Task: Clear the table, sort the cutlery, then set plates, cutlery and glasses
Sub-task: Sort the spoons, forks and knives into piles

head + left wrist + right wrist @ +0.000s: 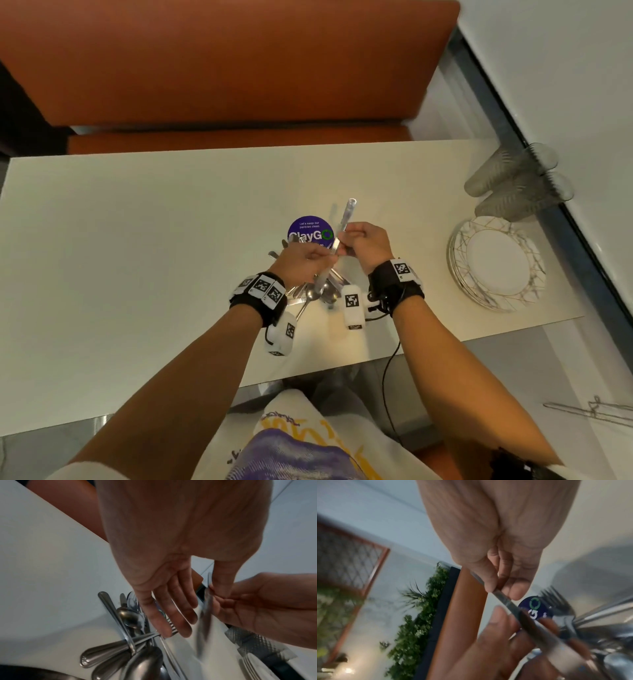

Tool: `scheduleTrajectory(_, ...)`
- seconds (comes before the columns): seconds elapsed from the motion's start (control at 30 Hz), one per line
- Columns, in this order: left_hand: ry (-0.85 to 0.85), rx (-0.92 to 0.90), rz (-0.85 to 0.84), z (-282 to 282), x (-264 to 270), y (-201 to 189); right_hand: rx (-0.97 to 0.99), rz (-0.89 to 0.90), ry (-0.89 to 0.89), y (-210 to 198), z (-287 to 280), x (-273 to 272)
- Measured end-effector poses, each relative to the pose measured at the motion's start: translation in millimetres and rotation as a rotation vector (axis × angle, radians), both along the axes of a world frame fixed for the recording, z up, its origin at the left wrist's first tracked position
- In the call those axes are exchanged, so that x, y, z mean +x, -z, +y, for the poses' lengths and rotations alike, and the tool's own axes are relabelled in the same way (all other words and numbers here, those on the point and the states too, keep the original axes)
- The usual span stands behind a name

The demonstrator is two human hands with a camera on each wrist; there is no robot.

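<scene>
step in hand, by my judgement: sorting the cutlery. both hands meet over the middle of the table, on one knife raised above the cutlery heap.

right hand: thumb and forefinger pinch the knife near mid-length, the other fingers curled in; the far end of the knife points toward 12 o'clock. left hand: in the left wrist view four fingers are straight and spread over the heap, thumb extended against the knife beside the right hand's fingers. a touch or light steadying; a firm hold is not evident.

the heap of mixed spoons and forks lies directly under the hands, partly across a round purple sticker. stacked plates sit at 3 o'clock of the hands, two glasses lying on their sides at 2 o'clock.

next move, as judged: the right hand should carry the knife clear and lay it apart, starting a knife group. plates and glasses not yet set.
</scene>
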State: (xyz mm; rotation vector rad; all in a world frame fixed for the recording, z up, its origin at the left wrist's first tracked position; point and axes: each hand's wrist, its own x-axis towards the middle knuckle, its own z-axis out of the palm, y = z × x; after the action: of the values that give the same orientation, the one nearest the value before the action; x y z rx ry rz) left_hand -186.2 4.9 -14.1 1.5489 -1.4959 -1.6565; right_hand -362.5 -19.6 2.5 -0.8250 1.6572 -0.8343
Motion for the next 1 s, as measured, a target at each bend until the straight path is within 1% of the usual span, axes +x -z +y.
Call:
scheduleTrajectory(0.07,-0.022,-0.043,-0.008,1,1,-2,-0.023,-0.099,0.002,-6,-2,7)
scheduleTrajectory(0.13,-0.087,-0.061,-0.010,1,9,-2,-0.045,-0.145,-0.002,-8,-4,10)
scheduleTrajectory(0.23,-0.180,0.053,0.104,-1,24,-2,-0.071,-0.162,-0.006,-10,-5,12)
scheduleTrajectory(0.33,-0.305,0.121,0.194,0,42,-8,-0.119,-0.228,0.079,-11,-8,11)
scheduleTrajectory(0.4,-0.404,0.149,0.246,-1,55,-10,-0.102,-0.287,0.140,-9,-9,8)
scheduleTrajectory(0.43,-0.449,0.166,0.271,-2,62,-11,-0.095,-0.294,0.143,-8,-8,7)
scheduleTrajectory(0.57,-0.616,0.241,0.405,-7,81,-14,-0.094,-0.248,0.035,-6,2,11)
scheduleTrajectory(0.63,-0.695,0.250,0.474,-9,85,-15,-0.084,-0.228,-0.044,-6,7,16)
scheduleTrajectory(0.73,-0.796,0.231,0.555,-13,85,-15,-0.036,-0.162,-0.228,-8,16,22)
scheduleTrajectory(0.83,-0.848,0.193,0.593,-17,77,-17,0.001,-0.101,-0.393,-9,25,35)
scheduleTrajectory(0.9,-0.842,0.161,0.612,-19,70,-20,0.048,-0.133,-0.405,-6,29,45)
scheduleTrajectory(1.0,-0.817,0.142,0.619,-23,63,-24,0.136,-0.256,-0.353,1,33,55)
